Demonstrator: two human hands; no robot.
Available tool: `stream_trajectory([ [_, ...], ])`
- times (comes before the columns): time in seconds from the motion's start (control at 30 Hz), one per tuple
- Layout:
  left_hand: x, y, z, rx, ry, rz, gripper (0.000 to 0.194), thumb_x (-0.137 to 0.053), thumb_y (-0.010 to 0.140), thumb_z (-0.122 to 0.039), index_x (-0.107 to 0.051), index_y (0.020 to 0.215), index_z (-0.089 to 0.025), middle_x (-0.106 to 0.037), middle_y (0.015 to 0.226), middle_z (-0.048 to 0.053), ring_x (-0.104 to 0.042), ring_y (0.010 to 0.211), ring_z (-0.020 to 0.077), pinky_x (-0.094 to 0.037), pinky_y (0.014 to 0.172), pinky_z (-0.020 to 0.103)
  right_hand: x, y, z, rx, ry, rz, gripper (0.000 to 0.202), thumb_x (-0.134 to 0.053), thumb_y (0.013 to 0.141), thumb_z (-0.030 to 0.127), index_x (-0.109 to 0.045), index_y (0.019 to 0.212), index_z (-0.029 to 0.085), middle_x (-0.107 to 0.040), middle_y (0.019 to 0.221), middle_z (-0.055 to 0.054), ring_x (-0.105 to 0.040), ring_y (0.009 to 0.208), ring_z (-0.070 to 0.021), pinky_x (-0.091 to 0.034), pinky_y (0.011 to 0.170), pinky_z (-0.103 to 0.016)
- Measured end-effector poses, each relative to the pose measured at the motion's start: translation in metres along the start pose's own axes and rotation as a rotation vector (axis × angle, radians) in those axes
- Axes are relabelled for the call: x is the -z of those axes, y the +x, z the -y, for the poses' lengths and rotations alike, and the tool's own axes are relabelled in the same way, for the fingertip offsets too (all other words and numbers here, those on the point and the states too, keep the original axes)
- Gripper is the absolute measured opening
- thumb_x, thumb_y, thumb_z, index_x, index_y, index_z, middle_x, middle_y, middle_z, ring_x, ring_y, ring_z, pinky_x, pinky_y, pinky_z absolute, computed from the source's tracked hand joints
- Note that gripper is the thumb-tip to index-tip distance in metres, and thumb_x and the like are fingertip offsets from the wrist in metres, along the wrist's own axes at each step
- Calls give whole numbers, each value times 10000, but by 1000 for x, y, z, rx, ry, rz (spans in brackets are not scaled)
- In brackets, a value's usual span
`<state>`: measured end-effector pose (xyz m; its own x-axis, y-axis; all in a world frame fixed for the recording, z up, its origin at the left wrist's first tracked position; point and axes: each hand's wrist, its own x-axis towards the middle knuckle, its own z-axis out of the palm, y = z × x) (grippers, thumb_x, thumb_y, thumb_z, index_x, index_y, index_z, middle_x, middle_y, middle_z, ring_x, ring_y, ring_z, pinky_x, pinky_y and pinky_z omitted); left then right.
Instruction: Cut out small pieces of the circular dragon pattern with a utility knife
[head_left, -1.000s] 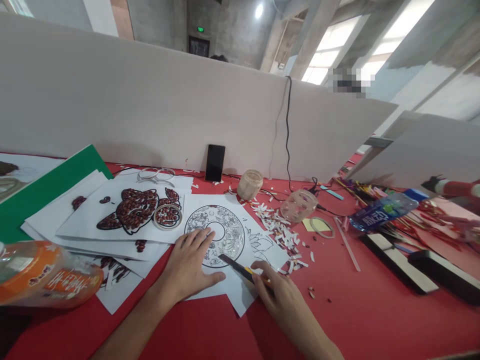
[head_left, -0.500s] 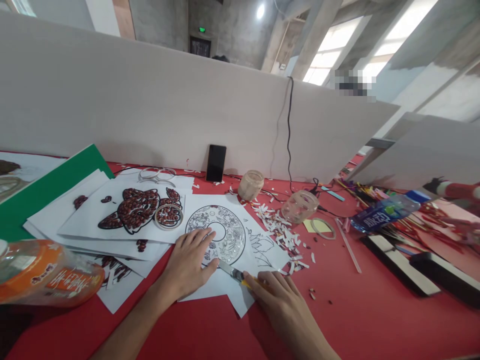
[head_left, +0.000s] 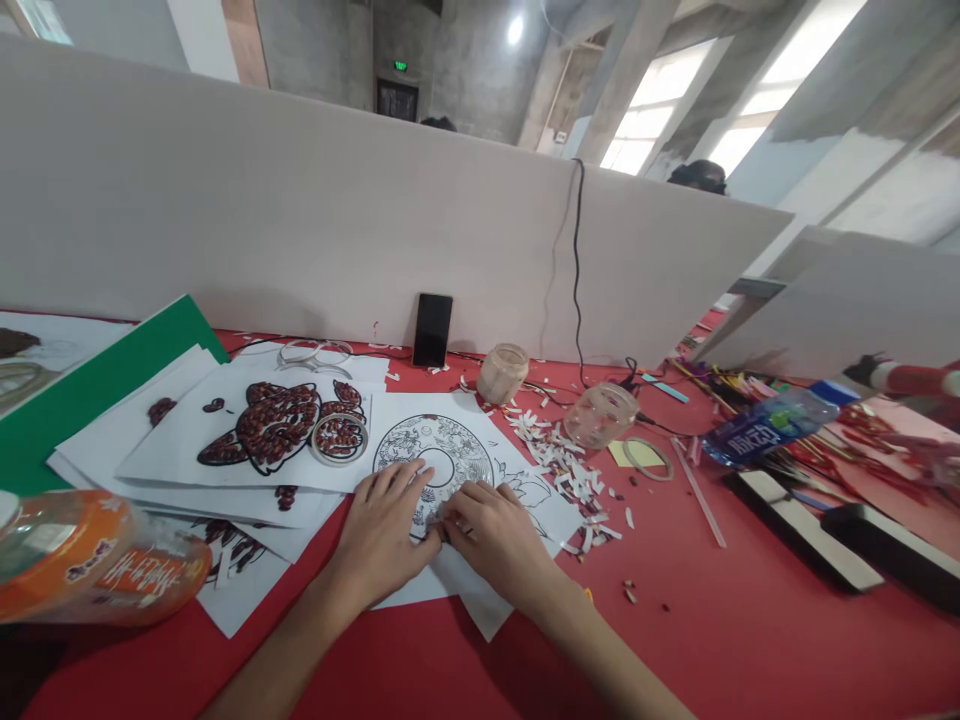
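A round black-and-white printed drawing (head_left: 466,448) with a blank centre lies on white paper (head_left: 405,592) in front of me. My left hand (head_left: 379,530) rests flat on its left side, fingers spread, thumb at the lower edge. Beside that thumb, my right hand (head_left: 501,535) has its fingers pinched together at the drawing's lower edge; what they hold, if anything, is hidden. A small yellow bit (head_left: 589,596) shows past my right forearm, likely part of the utility knife. Partly under the right hand is a flower outline (head_left: 534,492).
Left are a bean-covered fish picture (head_left: 277,425), a tape roll (head_left: 339,440) and an orange-labelled jar (head_left: 150,570). Behind stand a phone (head_left: 433,330) and two jars (head_left: 502,374). Paper scraps (head_left: 559,460), a bottle (head_left: 776,425) and black-and-white blocks (head_left: 806,530) lie right.
My right hand has let go of the utility knife and moved left and up onto the drawing, fingers now pinched by the left thumb. The left hand stays nearly in place.
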<state>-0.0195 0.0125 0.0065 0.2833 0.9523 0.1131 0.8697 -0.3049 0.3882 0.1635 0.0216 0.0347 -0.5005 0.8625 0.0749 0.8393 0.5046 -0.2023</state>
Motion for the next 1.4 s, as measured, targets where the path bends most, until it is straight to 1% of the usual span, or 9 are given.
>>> stream_trajectory([
  [0.23,2,0,-1,13,-18,6,607,-544,869,-348,-499,1467,-256,-471,1578,8,-387,1447,284,-301,1185,485,0,1,-2,-5,-8,30,74,-655,915,132,-632,896,200,-695,917,-7,-645,871,-190,-363,793,-326],
  [0.5,0,0,1,4,-21,-2,609,-542,854,-333,-509,1458,-264,-477,1574,10,-397,1438,286,-307,1178,480,0,4,-1,44,-56,50,55,-638,947,174,-627,901,201,-687,923,-15,-632,902,-206,-358,777,-326],
  [0.67,2,0,-1,6,-20,-3,604,-542,862,-353,-513,1458,-258,-478,1574,6,-394,1441,283,-312,1179,482,-4,6,-3,10,-54,35,69,-585,968,163,-604,909,192,-682,929,-27,-634,882,-198,-380,779,-318],
  [0.87,2,0,-1,12,-20,9,622,-556,875,-402,-502,1474,-243,-474,1578,19,-392,1444,294,-304,1185,497,1,14,-17,-16,-33,-123,97,-558,951,156,-573,876,216,-668,876,2,-631,781,-161,-418,751,-284],
  [0.97,1,-1,0,14,-20,2,629,-557,880,-405,-486,1485,-250,-468,1583,30,-393,1446,306,-303,1184,506,14,22,-41,-118,-49,-252,127,-475,980,161,-579,929,213,-668,900,-24,-632,785,-170,-438,729,-280],
  [1.03,1,-1,1,10,-23,-2,627,-552,885,-404,-475,1490,-258,-472,1580,35,-395,1447,310,-306,1181,508,23,20,-62,-206,-86,-336,183,-416,997,170,-598,982,187,-675,955,-85,-638,852,-219,-449,755,-324],
  [1.1,0,-1,1,2,-26,-1,634,-552,887,-405,-462,1498,-261,-475,1577,36,-395,1448,308,-312,1178,504,28,10,-82,-242,-137,-365,246,-399,975,125,-636,1021,173,-695,1027,-129,-643,954,-272,-447,829,-388],
  [1.23,0,-1,2,-4,-25,-6,645,-559,888,-406,-447,1507,-261,-473,1578,35,-395,1443,309,-322,1168,509,22,-31,-101,-177,-315,-218,461,-391,868,-18,-693,1146,192,-720,1185,-124,-657,1077,-287,-467,876,-420],
  [1.4,0,-1,10,-69,-28,22,698,-600,880,-485,-420,1521,-273,-443,1598,40,-378,1449,311,-304,1175,507,10,-81,-72,-42,-153,-244,316,-474,1027,254,-637,1298,254,-708,1218,-90,-671,1085,-241,-532,900,-389],
])
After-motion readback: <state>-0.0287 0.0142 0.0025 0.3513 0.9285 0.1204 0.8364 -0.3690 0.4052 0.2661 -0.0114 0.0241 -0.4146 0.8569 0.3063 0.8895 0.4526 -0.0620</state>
